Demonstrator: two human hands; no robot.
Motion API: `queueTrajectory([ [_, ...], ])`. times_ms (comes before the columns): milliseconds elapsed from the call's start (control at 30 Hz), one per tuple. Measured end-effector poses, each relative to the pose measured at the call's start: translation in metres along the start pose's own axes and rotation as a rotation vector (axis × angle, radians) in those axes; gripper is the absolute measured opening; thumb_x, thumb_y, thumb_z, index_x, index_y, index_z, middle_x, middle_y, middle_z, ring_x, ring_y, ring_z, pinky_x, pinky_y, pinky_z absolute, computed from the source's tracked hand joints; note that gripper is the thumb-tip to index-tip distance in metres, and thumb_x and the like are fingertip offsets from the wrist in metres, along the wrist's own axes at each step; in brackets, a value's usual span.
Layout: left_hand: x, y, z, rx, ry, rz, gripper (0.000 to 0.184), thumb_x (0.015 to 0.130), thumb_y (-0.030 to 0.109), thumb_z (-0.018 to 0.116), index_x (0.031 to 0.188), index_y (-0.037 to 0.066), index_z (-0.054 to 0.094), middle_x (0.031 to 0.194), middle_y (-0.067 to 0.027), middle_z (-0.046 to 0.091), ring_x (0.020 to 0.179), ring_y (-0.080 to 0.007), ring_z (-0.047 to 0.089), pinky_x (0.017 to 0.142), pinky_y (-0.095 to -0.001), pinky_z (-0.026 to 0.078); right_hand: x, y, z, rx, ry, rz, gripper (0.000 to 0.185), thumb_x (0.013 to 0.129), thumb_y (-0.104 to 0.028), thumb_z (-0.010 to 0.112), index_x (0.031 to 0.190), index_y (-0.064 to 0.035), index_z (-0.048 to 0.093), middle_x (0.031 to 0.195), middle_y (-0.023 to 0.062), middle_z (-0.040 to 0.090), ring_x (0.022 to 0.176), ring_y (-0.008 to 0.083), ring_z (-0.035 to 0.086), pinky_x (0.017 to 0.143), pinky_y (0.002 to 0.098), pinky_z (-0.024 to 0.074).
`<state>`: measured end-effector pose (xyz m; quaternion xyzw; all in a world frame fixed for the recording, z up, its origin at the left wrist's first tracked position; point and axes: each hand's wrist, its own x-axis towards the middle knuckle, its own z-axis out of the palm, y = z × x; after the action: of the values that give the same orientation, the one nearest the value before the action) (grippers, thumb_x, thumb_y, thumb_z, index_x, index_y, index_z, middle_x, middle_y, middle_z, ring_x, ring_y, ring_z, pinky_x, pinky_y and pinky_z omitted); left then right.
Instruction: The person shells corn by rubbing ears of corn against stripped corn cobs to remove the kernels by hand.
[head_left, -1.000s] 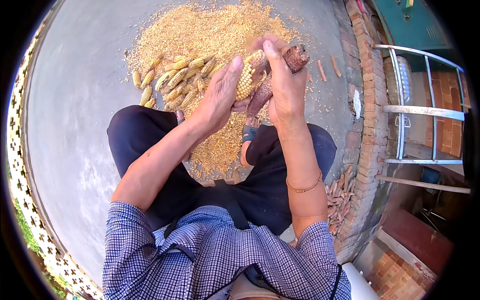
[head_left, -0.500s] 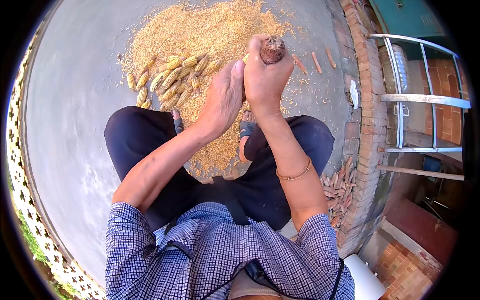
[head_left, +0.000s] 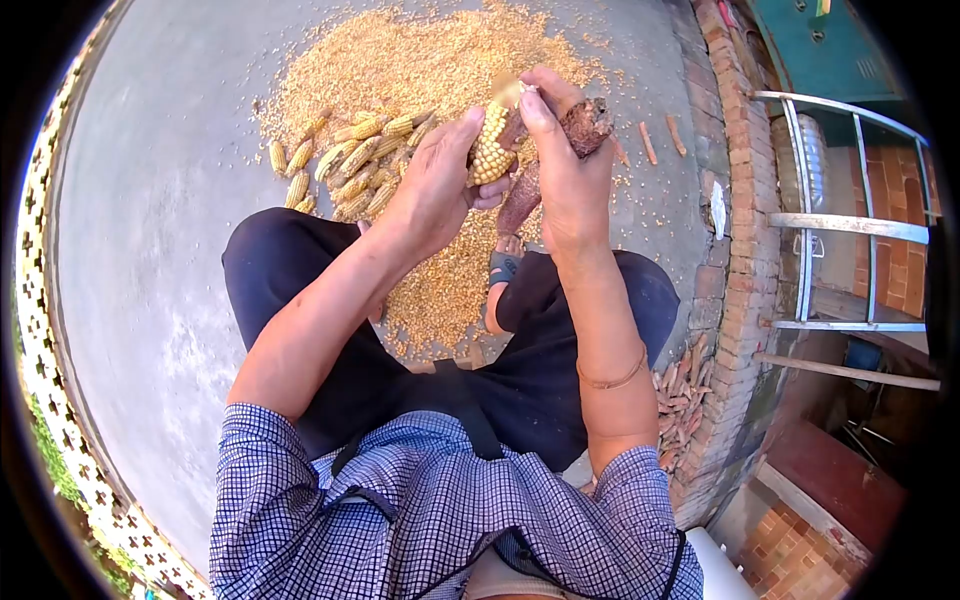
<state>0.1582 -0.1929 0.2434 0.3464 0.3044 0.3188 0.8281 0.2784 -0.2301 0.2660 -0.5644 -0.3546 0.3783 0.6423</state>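
Observation:
My left hand (head_left: 436, 180) is wrapped round a corn cob (head_left: 492, 155) that still bears yellow kernels on one side and shows a bare reddish strip on the other. Right beside it, my right hand (head_left: 573, 170) grips a bare dark red cob (head_left: 519, 203), whose thick end sticks out past the fingers at the right and whose other end points down to the left. Beyond both hands lies a wide heap of loose yellow kernels (head_left: 400, 62). Several unshelled cobs (head_left: 360, 158) rest on the heap's left part.
Bare cobs (head_left: 683, 400) are piled by a low brick edging (head_left: 740, 250) at the right. A few more lie on the grey floor (head_left: 150, 230) right of the kernels. A metal railing (head_left: 850, 222) stands beyond the bricks. My knees are bent below the hands.
Half a second ago my hands were pressed together with the kernelled cob mostly hidden. Now my right hand has shifted right and tilted, and both cobs show between the hands.

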Motion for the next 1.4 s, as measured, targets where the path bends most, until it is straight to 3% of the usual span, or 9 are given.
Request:
queueTrajectory([
  [100,-0.003,0.0,0.006,0.444,0.105,0.194,0.04,0.104,0.035,0.04,0.107,0.0,0.058,0.08,-0.0054,0.058,0.068,-0.0146,0.054,0.063,-0.0288,0.046,-0.005,0.007,0.006,-0.087,-0.043,-0.078,0.061,0.088,-0.029,0.072,0.134,0.0012,0.046,0.115,0.0095,0.057,0.102,0.0162,0.057,0.088,0.0299,0.0472],
  [233,0.002,-0.024,0.006,0.752,0.058,0.551,0.033,0.102,0.019,0.045,0.123,-0.004,0.055,0.095,-0.0184,0.067,0.087,-0.0285,0.066,0.078,-0.0399,0.05,-0.008,0.031,0.019,-0.504,0.223,-0.383,0.042,0.088,-0.021,0.07,0.12,0.0,0.053,0.111,0.0156,0.059,0.097,0.017,0.06,0.082,0.0305,0.0492],
  [333,-0.006,-0.02,0.016,0.776,0.096,0.455,0.036,0.106,0.024,0.042,0.13,0.0,0.053,0.107,-0.0074,0.061,0.097,-0.0133,0.058,0.091,-0.0298,0.046,-0.004,0.021,0.018,-0.239,0.331,-0.25,0.028,0.09,-0.015,0.067,0.11,0.0016,0.058,0.096,0.0119,0.064,0.083,0.0157,0.063,0.076,0.0311,0.0503],
  [500,-0.007,-0.01,0.01,0.326,0.069,0.072,0.054,0.103,0.047,0.04,0.126,0.001,0.054,0.081,-0.0036,0.054,0.06,-0.0119,0.046,0.052,-0.0223,0.04,0.005,0.011,0.004,-0.175,0.225,-0.124,0.021,0.09,-0.019,0.069,0.091,0.0017,0.066,0.079,0.0058,0.065,0.074,0.0118,0.06,0.069,0.0291,0.0485],
  [600,-0.007,0.006,0.007,-0.049,-0.096,-0.057,0.048,0.103,0.048,0.039,0.114,0.003,0.055,0.081,-0.0042,0.052,0.056,-0.0061,0.034,0.047,-0.0201,0.027,0.005,-0.002,0.001,-0.043,0.182,0.106,0.026,0.089,-0.023,0.07,0.096,0.0023,0.068,0.082,0.0045,0.067,0.075,0.0112,0.06,0.07,0.0285,0.0481],
  [900,-0.003,0.021,-0.003,-0.2,-0.081,-0.164,0.036,0.104,0.037,0.036,0.112,0.006,0.05,0.078,-0.0068,0.052,0.051,-0.006,0.035,0.044,-0.019,0.026,0.004,-0.004,-0.009,0.074,-0.005,0.074,0.034,0.096,-0.03,0.056,0.112,-0.0008,0.066,0.111,0.0076,0.065,0.106,0.0154,0.057,0.093,0.032,0.0419],
  [1000,-0.002,0.02,-0.007,-0.159,-0.064,-0.165,0.034,0.104,0.037,0.035,0.113,0.008,0.049,0.079,-0.0098,0.054,0.053,-0.008,0.035,0.045,-0.0203,0.025,-0.005,-0.011,-0.005,-0.022,-0.053,-0.048,0.035,0.097,-0.028,0.055,0.116,-0.0007,0.064,0.117,0.009,0.064,0.112,0.0169,0.056,0.099,0.0325,0.0401],
  [1167,-0.003,0.017,0.001,-0.042,0.044,-0.15,0.035,0.105,0.038,0.033,0.109,0.006,0.047,0.076,-0.009,0.053,0.049,-0.0076,0.033,0.043,-0.0201,0.023,0.009,0.018,-0.014,-0.448,-0.124,-0.647,0.046,0.094,-0.032,0.064,0.126,-0.0004,0.054,0.097,0.0081,0.066,0.096,0.0175,0.064,0.078,0.0293,0.052],
  [1400,0.0,0.017,-0.01,-0.286,-0.196,-0.274,0.038,0.105,0.038,0.03,0.109,0.004,0.047,0.075,-0.0099,0.053,0.041,-0.0049,0.028,0.037,-0.0179,0.022,-0.004,-0.018,-0.014,-0.082,-0.214,-0.164,0.038,0.101,-0.028,0.046,0.122,-0.0007,0.061,0.125,0.0122,0.062,0.122,0.0198,0.052,0.107,0.035,0.0347],
])
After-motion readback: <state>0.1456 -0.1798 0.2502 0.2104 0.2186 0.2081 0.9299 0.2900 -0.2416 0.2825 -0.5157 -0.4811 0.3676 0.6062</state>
